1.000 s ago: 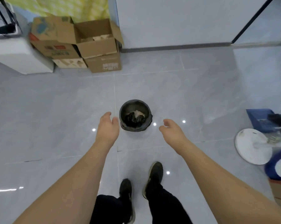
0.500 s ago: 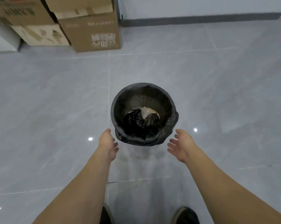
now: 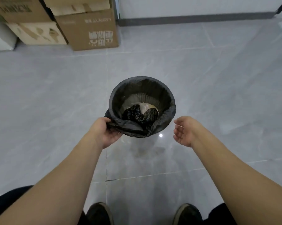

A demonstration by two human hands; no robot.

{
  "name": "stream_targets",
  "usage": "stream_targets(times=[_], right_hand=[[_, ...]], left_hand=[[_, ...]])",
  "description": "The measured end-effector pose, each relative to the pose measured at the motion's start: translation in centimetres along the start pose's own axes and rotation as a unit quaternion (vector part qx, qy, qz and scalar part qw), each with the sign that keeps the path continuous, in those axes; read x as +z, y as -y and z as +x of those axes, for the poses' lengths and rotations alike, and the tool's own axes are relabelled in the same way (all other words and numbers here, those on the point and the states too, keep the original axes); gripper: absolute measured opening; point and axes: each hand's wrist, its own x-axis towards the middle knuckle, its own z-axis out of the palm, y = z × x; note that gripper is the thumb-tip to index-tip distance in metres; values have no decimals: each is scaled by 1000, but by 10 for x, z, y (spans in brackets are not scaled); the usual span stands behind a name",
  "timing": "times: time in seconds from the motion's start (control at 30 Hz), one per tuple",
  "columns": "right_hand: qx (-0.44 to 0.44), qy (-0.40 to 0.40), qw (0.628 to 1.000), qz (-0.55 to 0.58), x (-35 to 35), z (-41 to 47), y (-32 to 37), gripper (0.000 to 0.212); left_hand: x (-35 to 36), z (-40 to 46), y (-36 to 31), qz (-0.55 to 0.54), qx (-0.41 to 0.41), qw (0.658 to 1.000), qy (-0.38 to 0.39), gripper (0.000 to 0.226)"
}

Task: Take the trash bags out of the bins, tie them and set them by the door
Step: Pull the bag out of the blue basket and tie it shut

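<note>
A small round bin point(image 3: 142, 93) stands on the grey tiled floor in front of me, lined with a black trash bag point(image 3: 133, 127) folded over its rim. Crumpled black plastic and pale paper trash point(image 3: 140, 113) lie at the bottom. My left hand point(image 3: 107, 132) grips the bag's folded edge at the bin's near left rim. To the right of the bin my right hand point(image 3: 184, 131) hovers open, fingers apart, a short gap from the bag.
Stacked cardboard boxes point(image 3: 88, 30) stand at the back left against a white unit point(image 3: 0, 41). A white wall with a dark skirting point(image 3: 193, 19) runs along the back. My shoes point(image 3: 99, 213) are at the bottom edge.
I have come closer and crouched lower over the bin. My left hand went from open beside the bin to gripping the bag's edge. My right hand stayed open near the right rim.
</note>
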Motion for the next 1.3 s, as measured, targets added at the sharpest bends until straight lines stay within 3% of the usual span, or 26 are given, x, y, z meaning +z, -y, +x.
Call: stream_targets(times=[0.17, 0.3, 0.4, 0.7, 0.83, 0.87, 0.9, 1.0, 1.03, 1.1, 1.23, 1.27, 1.3], right_hand=[[36, 14, 998, 46, 8, -6, -3, 37], [58, 35, 997, 36, 37, -4, -19, 35], [53, 20, 998, 39, 40, 1, -18, 35], [55, -5, 992, 114, 35, 13, -15, 62], [66, 13, 993, 101, 30, 17, -11, 57], [67, 14, 993, 95, 29, 19, -11, 54], [67, 15, 994, 88, 27, 21, -11, 49], [63, 40, 994, 80, 20, 22, -10, 33], [60, 46, 994, 74, 18, 23, -10, 27], [56, 47, 995, 62, 13, 27, -8, 21], [54, 40, 997, 40, 4, 34, -7, 18], [58, 44, 997, 35, 3, 35, -8, 17], [62, 46, 997, 28, 3, 36, -9, 18]], left_hand=[[10, -28, -24, 90, 8, 996, 25, 22], [22, -37, -17, 208, 3, 976, 66, 25], [24, -38, -17, 287, 27, 956, 52, 23], [36, -32, -18, 315, 67, 946, 49, 22], [37, -23, -18, 336, 116, 934, 42, 22], [37, -22, -19, 372, 159, 914, 28, 19], [36, -21, -20, 436, 218, 873, 8, 19], [37, -22, -17, 639, 378, 669, -48, 33], [38, -23, -17, 655, 408, 634, -52, 34], [44, -25, -18, 658, 428, 617, -49, 37], [54, -25, -21, 648, 432, 625, -54, 37], [55, -25, -23, 640, 422, 639, -54, 32], [56, -23, -25, 614, 407, 675, -43, 24]])
